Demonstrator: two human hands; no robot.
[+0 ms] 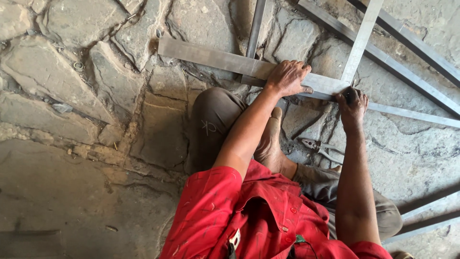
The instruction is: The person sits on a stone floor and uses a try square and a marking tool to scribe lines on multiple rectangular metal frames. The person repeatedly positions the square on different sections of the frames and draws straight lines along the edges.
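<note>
Left hand [289, 77] lies flat, grip open, palm pressing a flat steel bar [215, 60] that lies on the stone floor [72, 96]. Right hand [352, 104] grip closed around a small dark tool, too hidden to identify, at the bar's joint with a crossing strip [362, 36]. Pliers [318, 147] lie near the bare foot [270, 139]. More steel strips [421, 48] lie beyond.

I count two hands: the left hand [289, 76] and the right hand [352, 103], both near one o'clock. One flat metal bar [215, 58] lies at twelve, one pair of pliers [318, 147] at three, and one bare foot [270, 141] at centre.
</note>
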